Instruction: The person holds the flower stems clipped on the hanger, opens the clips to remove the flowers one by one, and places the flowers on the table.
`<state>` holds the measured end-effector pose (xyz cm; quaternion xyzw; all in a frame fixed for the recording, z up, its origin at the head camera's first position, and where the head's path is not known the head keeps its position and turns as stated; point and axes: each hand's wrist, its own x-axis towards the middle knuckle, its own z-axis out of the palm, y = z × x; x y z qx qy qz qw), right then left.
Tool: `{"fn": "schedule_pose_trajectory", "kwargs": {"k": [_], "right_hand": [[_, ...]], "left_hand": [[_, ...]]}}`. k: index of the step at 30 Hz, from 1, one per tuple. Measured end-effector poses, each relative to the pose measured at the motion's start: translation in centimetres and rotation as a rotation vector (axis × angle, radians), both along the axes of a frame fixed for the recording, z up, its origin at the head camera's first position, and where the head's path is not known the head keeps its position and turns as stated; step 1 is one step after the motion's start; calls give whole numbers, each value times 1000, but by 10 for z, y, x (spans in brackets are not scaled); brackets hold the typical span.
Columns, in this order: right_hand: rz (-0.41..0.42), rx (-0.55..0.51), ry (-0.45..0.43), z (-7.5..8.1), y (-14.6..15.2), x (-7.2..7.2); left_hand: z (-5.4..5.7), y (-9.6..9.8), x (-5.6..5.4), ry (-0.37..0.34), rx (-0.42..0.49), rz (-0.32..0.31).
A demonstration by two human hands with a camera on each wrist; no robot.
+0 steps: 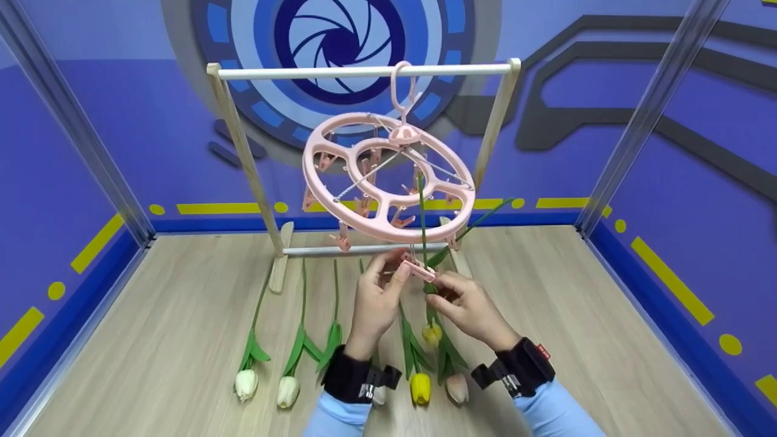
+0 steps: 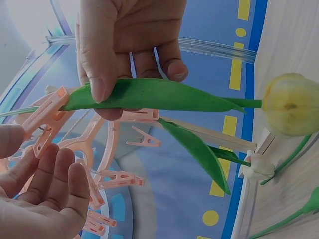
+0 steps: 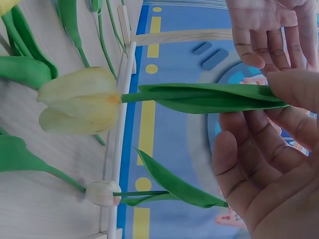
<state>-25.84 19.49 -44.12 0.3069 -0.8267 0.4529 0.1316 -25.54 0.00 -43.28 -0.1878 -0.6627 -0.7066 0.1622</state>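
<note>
My left hand (image 1: 377, 300) pinches a pink clothespin (image 1: 419, 270) below the hanger's rim, between thumb and fingers. In the left wrist view, the clothespin (image 2: 49, 118) overlaps the top of a leaf and the stem. My right hand (image 1: 476, 306) pinches a pale yellow tulip (image 1: 432, 335) by its green leaf and stem. This tulip (image 3: 79, 99) hangs bloom down, its stem passing up in front of the pink round hanger (image 1: 388, 224). Beside it, a second tulip with a whitish bloom (image 2: 256, 165) also hangs bloom down near the hanger's right edge.
The hanger hooks over the white bar (image 1: 303, 73) of a wooden stand (image 1: 241, 136). Several clothespins dangle from it. On the table (image 1: 182, 340) lie white tulips (image 1: 246, 383), a bright yellow tulip (image 1: 420, 388) and a pale pink tulip (image 1: 457, 388). Blue panels (image 1: 67, 152) enclose the table.
</note>
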Motion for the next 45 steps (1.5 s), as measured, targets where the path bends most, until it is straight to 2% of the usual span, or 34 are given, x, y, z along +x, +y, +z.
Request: {"fn": "schedule_pose_trajectory", "kwargs": {"k": [6,14,21,35,45], "right_hand": [[12,-15,67,1,-2,0],[64,-19,70,1,-3,0],[65,-8,80,1,-3,1],[33,-5,96,0,-1,3],[0,25,85,2,0,5]], "left_hand": [[3,-6,0,17,-10,-21],[4,-8,0,30,-33,-57],[1,-7,-2,-7,-23,-36],[0,-6,-3,-16,-25,-9],[0,-6,-1,19,-37,9]]}}
